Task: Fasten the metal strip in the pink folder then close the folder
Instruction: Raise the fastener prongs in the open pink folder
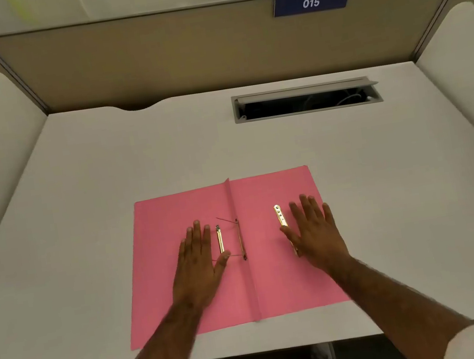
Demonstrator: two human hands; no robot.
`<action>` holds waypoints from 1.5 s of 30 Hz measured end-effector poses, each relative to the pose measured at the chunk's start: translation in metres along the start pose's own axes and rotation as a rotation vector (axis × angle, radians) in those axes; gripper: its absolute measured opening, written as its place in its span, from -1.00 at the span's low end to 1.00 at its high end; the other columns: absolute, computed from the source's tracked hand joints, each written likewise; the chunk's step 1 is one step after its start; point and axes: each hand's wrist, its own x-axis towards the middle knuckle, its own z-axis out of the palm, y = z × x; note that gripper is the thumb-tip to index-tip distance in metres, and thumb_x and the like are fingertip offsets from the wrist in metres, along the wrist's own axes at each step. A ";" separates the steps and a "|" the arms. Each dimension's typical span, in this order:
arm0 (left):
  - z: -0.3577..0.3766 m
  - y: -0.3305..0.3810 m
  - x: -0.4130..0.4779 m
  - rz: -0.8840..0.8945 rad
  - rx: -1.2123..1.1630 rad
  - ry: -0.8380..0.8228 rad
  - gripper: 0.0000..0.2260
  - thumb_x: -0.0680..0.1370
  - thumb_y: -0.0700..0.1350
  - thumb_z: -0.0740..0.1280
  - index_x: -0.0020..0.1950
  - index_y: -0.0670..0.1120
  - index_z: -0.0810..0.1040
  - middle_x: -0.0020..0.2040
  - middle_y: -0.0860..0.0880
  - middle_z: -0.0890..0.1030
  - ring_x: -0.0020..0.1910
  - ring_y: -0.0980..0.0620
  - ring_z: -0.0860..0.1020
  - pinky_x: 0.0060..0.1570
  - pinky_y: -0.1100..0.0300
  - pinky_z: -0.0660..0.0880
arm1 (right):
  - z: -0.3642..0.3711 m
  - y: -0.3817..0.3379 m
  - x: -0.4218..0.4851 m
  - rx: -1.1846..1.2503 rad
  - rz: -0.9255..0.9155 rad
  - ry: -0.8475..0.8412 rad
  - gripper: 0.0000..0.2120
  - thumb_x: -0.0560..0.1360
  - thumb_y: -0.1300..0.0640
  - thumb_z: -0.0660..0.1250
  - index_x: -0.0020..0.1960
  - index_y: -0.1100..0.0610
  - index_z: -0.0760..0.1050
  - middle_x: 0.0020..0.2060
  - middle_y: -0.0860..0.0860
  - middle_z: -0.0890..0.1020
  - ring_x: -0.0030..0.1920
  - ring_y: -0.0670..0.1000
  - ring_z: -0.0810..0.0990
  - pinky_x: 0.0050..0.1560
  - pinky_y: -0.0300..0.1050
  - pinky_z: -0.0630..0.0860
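Your pink folder (183,279) lies open and flat at the lower centre of the frame, its spine crease running from top to bottom between your two hands. Your left hand (199,262) rests palm-down, fingers spread, on the left leaf; your right hand (314,229) does the same on the right leaf — neither holds anything. The loose metal strip (280,217) sits on the right leaf, touching the thumb side of your right hand, its long axis roughly parallel to the spine and its lower end hidden under that thumb. So the right hand is the nearer one for picking it up. The fastener base (240,238) lies just left of the crease (its thin prongs reach out leftward, the lower one ending at your left thumb), and a second gold bar (219,238) lies just beside your left fingers. The strip likely must travel leftward across the crease — keep its long axis aligned with the spine.
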 end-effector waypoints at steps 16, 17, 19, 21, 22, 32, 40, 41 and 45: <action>0.020 -0.006 -0.011 -0.005 0.042 0.025 -0.30 0.60 0.34 -0.25 0.64 0.00 -0.26 0.65 -0.05 -0.26 0.64 -0.03 -0.24 0.61 -0.01 -0.17 | 0.057 -0.003 -0.032 0.097 0.034 0.095 -0.31 0.58 -0.37 -0.21 0.60 -0.10 -0.29 0.62 0.11 -0.14 0.60 0.18 -0.21 0.56 0.23 -0.20; 0.020 -0.006 -0.011 -0.006 0.027 0.025 -0.31 0.61 0.33 -0.25 0.64 0.00 -0.25 0.66 -0.04 -0.26 0.64 -0.02 -0.23 0.62 -0.02 -0.16 | 0.059 -0.003 -0.032 0.094 0.032 0.099 -0.31 0.58 -0.37 -0.20 0.60 -0.10 -0.30 0.62 0.10 -0.15 0.60 0.18 -0.21 0.56 0.23 -0.20; 0.018 -0.003 -0.011 -0.022 -0.055 0.045 -0.33 0.62 0.30 -0.23 0.65 0.00 -0.19 0.66 -0.02 -0.23 0.65 0.01 -0.21 0.63 -0.04 -0.12 | 0.061 -0.003 -0.032 0.089 0.033 0.104 -0.30 0.58 -0.38 -0.22 0.60 -0.10 -0.30 0.62 0.10 -0.16 0.60 0.18 -0.22 0.57 0.23 -0.20; 0.014 0.006 -0.008 -0.051 -0.190 0.134 -0.38 0.65 0.23 -0.16 0.67 -0.01 -0.07 0.68 -0.01 -0.15 0.65 0.04 -0.17 0.63 -0.05 -0.10 | 0.063 -0.003 -0.032 0.090 0.032 0.114 -0.30 0.58 -0.39 -0.22 0.60 -0.10 -0.30 0.62 0.10 -0.17 0.60 0.17 -0.23 0.57 0.24 -0.19; 0.010 0.013 -0.005 -0.062 -0.246 0.203 -0.42 0.67 0.18 -0.11 0.66 -0.02 0.01 0.69 -0.02 -0.09 0.66 0.04 -0.12 0.63 -0.05 -0.09 | 0.064 -0.003 -0.032 0.094 0.032 0.118 -0.30 0.58 -0.39 -0.23 0.60 -0.09 -0.30 0.62 0.09 -0.18 0.60 0.17 -0.24 0.57 0.25 -0.18; -0.011 0.109 0.063 0.277 -0.159 0.222 -0.69 0.62 -0.24 0.22 0.33 -0.13 0.58 0.24 -0.11 0.61 0.22 -0.12 0.54 0.24 -0.03 0.51 | 0.073 -0.002 -0.030 0.108 0.031 0.160 -0.29 0.59 -0.39 -0.14 0.61 -0.10 -0.24 0.63 0.08 -0.14 0.61 0.16 -0.20 0.56 0.30 -0.12; 0.003 0.136 0.100 0.098 -0.032 -0.042 -0.62 0.60 -0.27 0.22 0.43 -0.15 0.48 0.29 -0.19 0.51 0.19 -0.17 0.53 0.08 -0.02 0.57 | 0.076 0.000 -0.029 0.114 0.034 0.185 -0.30 0.59 -0.38 -0.14 0.61 -0.09 -0.20 0.63 0.09 -0.08 0.61 0.16 -0.15 0.55 0.31 -0.10; 0.005 0.138 0.102 0.093 -0.044 -0.045 -0.63 0.60 -0.27 0.23 0.41 -0.14 0.50 0.27 -0.19 0.52 0.17 -0.16 0.54 0.07 -0.03 0.58 | 0.077 0.000 -0.029 0.113 0.035 0.187 -0.30 0.59 -0.38 -0.14 0.61 -0.09 -0.20 0.63 0.09 -0.07 0.61 0.16 -0.14 0.55 0.31 -0.09; 0.008 0.143 0.108 0.045 -0.131 -0.045 -0.69 0.60 -0.24 0.29 0.34 -0.13 0.58 0.22 -0.18 0.54 0.11 -0.15 0.58 0.05 -0.02 0.61 | 0.077 -0.001 -0.029 0.107 0.034 0.178 -0.30 0.59 -0.38 -0.15 0.61 -0.09 -0.21 0.63 0.09 -0.08 0.61 0.17 -0.15 0.55 0.33 -0.09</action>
